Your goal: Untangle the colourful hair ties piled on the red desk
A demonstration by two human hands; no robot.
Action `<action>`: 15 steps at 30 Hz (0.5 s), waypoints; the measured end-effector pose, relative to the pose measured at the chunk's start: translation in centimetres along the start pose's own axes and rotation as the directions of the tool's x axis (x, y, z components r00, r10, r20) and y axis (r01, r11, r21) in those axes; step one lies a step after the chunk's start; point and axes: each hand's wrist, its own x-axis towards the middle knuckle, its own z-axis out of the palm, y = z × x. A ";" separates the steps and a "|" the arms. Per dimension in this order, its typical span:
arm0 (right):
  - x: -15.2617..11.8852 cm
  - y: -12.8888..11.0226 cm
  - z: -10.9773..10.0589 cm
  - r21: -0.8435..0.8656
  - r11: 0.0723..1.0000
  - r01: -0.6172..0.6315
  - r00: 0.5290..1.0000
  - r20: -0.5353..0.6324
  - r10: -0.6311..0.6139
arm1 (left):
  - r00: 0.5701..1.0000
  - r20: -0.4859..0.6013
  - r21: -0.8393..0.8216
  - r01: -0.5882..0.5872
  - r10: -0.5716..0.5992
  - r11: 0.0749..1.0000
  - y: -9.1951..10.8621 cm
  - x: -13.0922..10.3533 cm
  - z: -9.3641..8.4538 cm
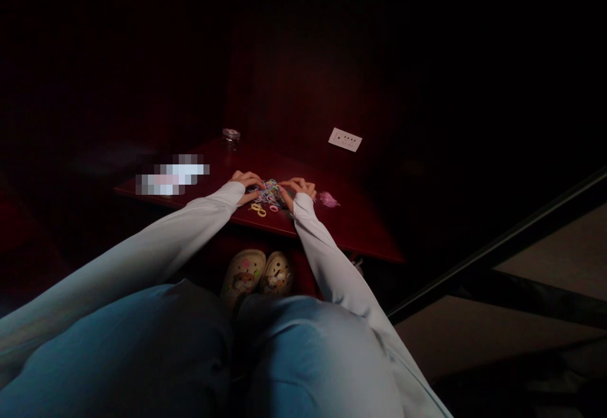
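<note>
A pile of small multicoloured bands [269,193] lies on the dark red table [351,225], between my two hands. My left hand [247,185] touches the left side of the pile with its fingers apart. From the right, my right hand [297,190] reaches the pile, fingers bent and spread. Nothing shows gripped in either hand. Yellow rings [258,210] lie at the near edge of the pile, close to a pink ring [274,208]. A pink bundle [328,199] rests just right of my right hand.
A clear jar with a lid [231,140] stands at the table's back left. A bright pixelated object [173,175] lies on the left. A white socket plate [345,140] is on the back panel. My shoes are below the table's front edge.
</note>
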 end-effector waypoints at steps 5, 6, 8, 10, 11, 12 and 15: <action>-0.1 -1.6 0.8 -0.005 0.999 0.046 0.990 0.133 -0.045 | 1.000 0.008 0.006 -0.001 0.000 1.000 0.2 -0.1 -0.1; 0.0 -1.6 0.8 -0.008 1.000 0.028 0.990 0.139 -0.027 | 1.000 0.007 0.005 -0.002 0.002 1.000 0.3 -0.2 -0.1; 0.1 -1.7 0.8 -0.010 1.000 0.010 0.988 0.151 -0.008 | 1.000 0.006 0.004 -0.007 0.007 1.000 0.3 -0.2 0.0; 0.1 -1.7 0.9 -0.008 0.999 0.033 0.984 0.177 -0.031 | 1.000 0.008 0.008 -0.015 0.015 1.000 0.3 -0.2 0.0; 0.1 -1.7 0.9 -0.007 0.999 0.053 0.981 0.190 -0.051 | 1.000 0.011 0.011 -0.019 0.019 1.000 0.3 -0.2 0.0; 0.1 -1.7 1.0 -0.007 0.997 0.072 0.977 0.201 -0.070 | 1.000 0.014 0.014 -0.023 0.023 1.000 0.3 -0.2 0.0; 0.0 -1.5 1.0 -0.003 0.995 0.102 0.970 0.221 -0.098 | 0.999 0.020 0.021 -0.025 0.025 0.999 0.3 -0.2 0.0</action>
